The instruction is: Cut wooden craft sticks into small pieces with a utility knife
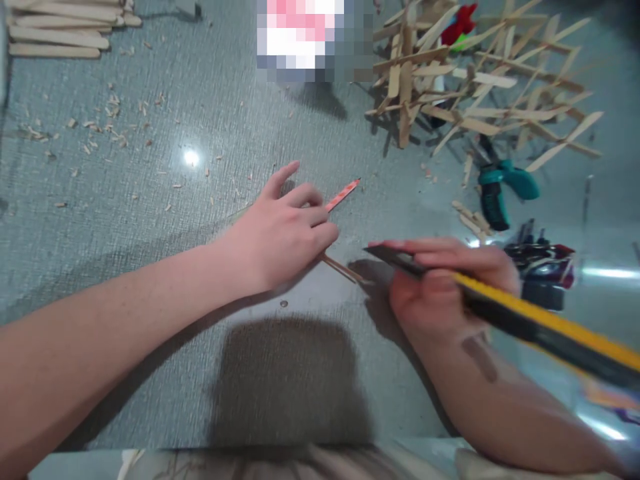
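Observation:
My left hand (295, 220) is low over the table, little finger stretched out and the other fingers curled. A red patterned pencil (343, 194) sticks out from between those fingers, its dark tip pointing up and right. From under the same hand a thin wooden craft stick (343, 269) points down and right; the grip on it is hidden. My right hand (450, 287) is closed around a yellow and black utility knife (530, 327). Its dark blade (390, 257) points left, a short way from my left fingers and apart from the stick.
A lattice of craft sticks (465, 87) stands at upper right. Below it lie teal-handled pliers (500, 187) and a dark cluttered item (543, 267). Craft sticks (60, 30) are stacked at upper left, with wood shavings (115, 127) below. A blurred-out object (300, 40) stands at the back.

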{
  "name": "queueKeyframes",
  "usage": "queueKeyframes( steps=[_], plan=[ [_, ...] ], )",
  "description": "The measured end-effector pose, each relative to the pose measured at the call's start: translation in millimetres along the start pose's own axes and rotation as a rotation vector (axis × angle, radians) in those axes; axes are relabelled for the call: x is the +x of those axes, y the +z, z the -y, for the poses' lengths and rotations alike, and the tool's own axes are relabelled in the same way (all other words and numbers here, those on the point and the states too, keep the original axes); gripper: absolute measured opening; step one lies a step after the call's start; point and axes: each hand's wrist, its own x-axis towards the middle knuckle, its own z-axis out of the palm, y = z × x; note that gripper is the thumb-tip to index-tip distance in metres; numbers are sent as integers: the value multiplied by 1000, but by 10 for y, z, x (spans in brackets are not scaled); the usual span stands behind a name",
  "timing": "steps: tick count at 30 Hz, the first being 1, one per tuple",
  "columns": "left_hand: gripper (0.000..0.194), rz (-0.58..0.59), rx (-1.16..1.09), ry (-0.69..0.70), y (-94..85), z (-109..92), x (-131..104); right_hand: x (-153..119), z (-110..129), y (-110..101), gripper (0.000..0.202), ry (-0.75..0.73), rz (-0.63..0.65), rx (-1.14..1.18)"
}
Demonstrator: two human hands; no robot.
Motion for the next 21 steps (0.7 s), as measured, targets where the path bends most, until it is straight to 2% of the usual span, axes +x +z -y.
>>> queueKeyframes(
  steps=[2, 4, 7, 10, 12, 16, 18, 21],
  plan=[
    [19, -27, -61, -4, -40, 10, -4, 117, -12, 37, 30, -37, -314, 158],
    [16, -60, -158, -39, -108, 15, -9, 226, -48, 5, 34, 46, -322, 168],
    [15, -117, -351, -137, -224, 5, -28, 318, -113, -127, 12, 253, -139, 142],
    [22, -150, -619, -246, -291, -23, -64, 358, -140, -245, 30, 372, 39, 89],
    [23, -114, -770, -311, -300, -43, -89, 386, -141, -283, 39, 421, 159, 34],
    [18, -101, -1010, -432, -294, -74, -117, 492, -172, -337, 44, 429, 361, -89],
    [17, -92, -1079, -476, -301, -81, -122, 573, -203, -403, 40, 403, 381, -199],
    [24, -80, -1103, -505, -322, -67, -124, 700, -187, -525, 37, 327, 279, -403]
  ],
)
